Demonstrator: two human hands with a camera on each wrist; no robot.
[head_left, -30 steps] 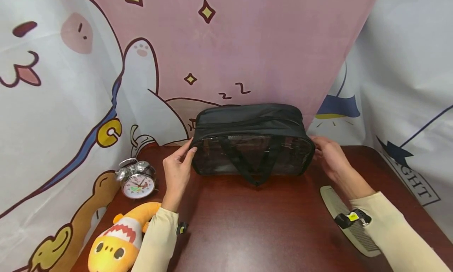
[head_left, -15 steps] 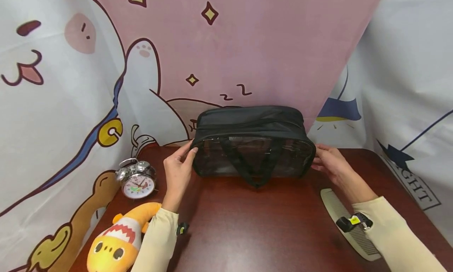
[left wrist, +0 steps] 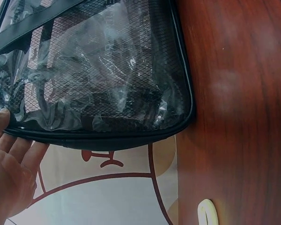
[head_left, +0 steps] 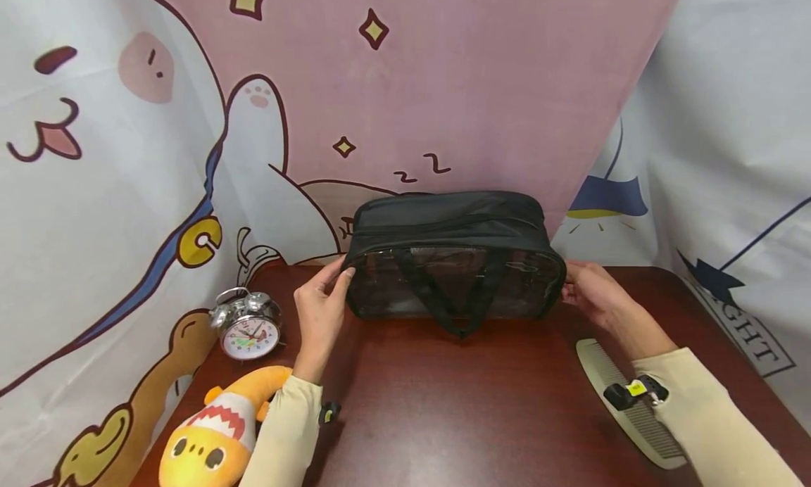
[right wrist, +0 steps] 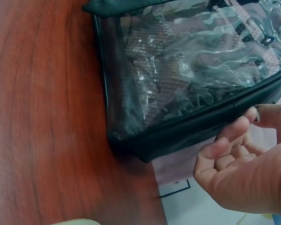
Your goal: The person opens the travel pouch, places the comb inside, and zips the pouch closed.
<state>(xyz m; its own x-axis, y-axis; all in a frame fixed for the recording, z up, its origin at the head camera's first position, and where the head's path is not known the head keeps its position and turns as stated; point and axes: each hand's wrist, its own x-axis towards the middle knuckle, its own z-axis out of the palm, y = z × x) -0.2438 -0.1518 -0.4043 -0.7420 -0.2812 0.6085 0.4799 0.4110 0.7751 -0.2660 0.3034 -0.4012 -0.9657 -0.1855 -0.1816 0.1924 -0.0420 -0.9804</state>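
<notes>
We have eased our right hand (head_left: pixel 592 290) back up against the right end of the bag (head_left: pixel 453 258) at the table's (head_left: pixel 481 402) far edge, fingers curled on its seam, while our left hand (head_left: pixel 319 300) stays, fingers loosely spread, steadying it.

Staged tabletop set, not a lived-in room: cartoon-printed fabric backdrops (head_left: pixel 127 156) enclose a dark red wooden table (head_left: pixel 481 416) on three sides. Household props present: alarm clock (head_left: pixel 246 325), plush toy (head_left: pixel 212 438), comb (head_left: pixel 633 406).
</notes>
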